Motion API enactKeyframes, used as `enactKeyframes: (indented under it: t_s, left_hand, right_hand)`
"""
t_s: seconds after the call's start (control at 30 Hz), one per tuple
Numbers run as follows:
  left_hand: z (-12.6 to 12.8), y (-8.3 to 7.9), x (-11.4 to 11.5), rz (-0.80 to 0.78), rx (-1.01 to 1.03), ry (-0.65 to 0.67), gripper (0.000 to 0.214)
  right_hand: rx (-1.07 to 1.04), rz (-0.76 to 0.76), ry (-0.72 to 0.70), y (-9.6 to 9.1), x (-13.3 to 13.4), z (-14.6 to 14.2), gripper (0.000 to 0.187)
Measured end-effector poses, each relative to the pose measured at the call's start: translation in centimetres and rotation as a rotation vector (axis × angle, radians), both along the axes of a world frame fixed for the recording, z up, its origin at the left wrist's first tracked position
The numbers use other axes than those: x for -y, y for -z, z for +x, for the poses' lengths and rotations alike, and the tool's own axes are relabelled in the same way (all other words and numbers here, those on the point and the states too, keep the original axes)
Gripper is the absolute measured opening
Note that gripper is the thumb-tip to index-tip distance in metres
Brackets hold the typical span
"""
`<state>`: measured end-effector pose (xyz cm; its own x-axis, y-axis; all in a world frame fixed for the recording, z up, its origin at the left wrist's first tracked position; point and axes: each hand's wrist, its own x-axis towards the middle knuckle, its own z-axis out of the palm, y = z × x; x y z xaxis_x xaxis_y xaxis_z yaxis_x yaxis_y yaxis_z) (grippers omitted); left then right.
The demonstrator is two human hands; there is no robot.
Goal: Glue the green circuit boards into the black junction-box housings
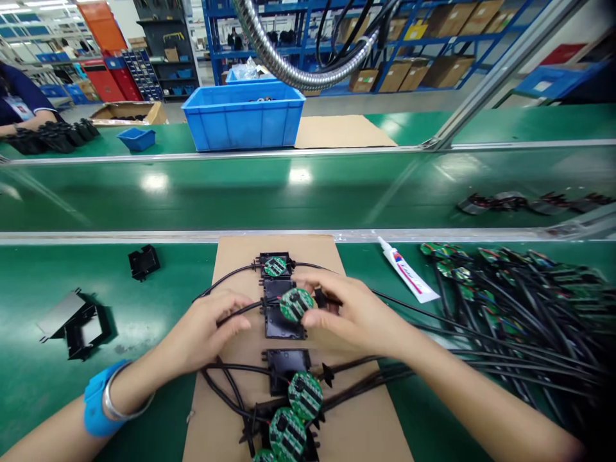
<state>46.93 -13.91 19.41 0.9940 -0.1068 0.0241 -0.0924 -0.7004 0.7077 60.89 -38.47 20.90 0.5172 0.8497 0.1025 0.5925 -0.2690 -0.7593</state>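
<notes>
My left hand [219,324] pinches a black cable [245,309] that runs to a round green circuit board [296,305]. This board hovers over an open black plastic housing [283,324] on the cardboard. On the board's right side, my right hand [346,308] has its thumb at the edge and its fingers curled about the black cable end [321,296]; the exact grip is partly hidden. Behind it, another circuit board [275,266] sits in a black housing [274,256]. Nearer me, more boards [305,396] with cables lie on and beside another black housing [289,362].
Brown cardboard [231,256] covers the bench's middle. To the right lie a white glue tube [409,273] and a pile of cabled boards [520,308]. Loose black housings [86,327] are at left. A blue bin [243,119] stands beyond the rail; a co-worker's arm [33,122] shows far left.
</notes>
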Motion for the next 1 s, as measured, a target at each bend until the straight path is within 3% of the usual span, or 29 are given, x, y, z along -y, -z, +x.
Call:
enactKeyframes:
  t_s: [0.07, 0.17, 0.23, 0.4, 0.63, 0.73, 0.87, 1.0]
  left_hand:
    - [1.5, 0.7, -0.8, 0.107, -0.004, -0.062, 0.021]
    - [3.0, 2.0, -1.5, 0.312, 0.002, -0.062, 0.021]
    - [3.3, 2.8, -1.6, 0.393, 0.016, -0.084, 0.023]
    - [2.8, 3.2, -1.0, 0.535, 0.076, -0.148, 0.031]
    - [2.8, 3.0, -0.5, 0.704, 0.121, -0.116, 0.026]
    - [1.7, 2.1, -0.3, 0.598, 0.16, -0.081, 0.021]
    - [-1.0, 1.2, 0.8, 0.184, 0.025, 0.248, 0.013]
    - [-2.5, 1.7, 1.8, 0.121, -0.059, 0.348, 0.011]
  right_hand:
    - [-0.024, -0.047, 0.056, 1.6, -0.2, 1.9, 0.042]
    - [0.053, -0.102, 0.072, 3.9, -0.2, 3.0, 0.015]
    - [0.165, -0.087, 0.071, 4.7, -0.1, 2.8, 0.009]
    - [0.361, -0.018, 0.075, 5.3, -0.1, 2.5, 0.014]
    - [0.443, -0.086, 0.062, 6.4, -0.5, 2.7, 0.021]
    - [0.459, -0.081, 0.092, 4.9, 0.3, 0.6, 0.02]
    - [0.213, -0.122, -0.1, 1.9, 1.8, -4.3, 0.018]
    - [0.125, -0.144, -0.15, 1.8, 2.0, -8.0, 0.019]
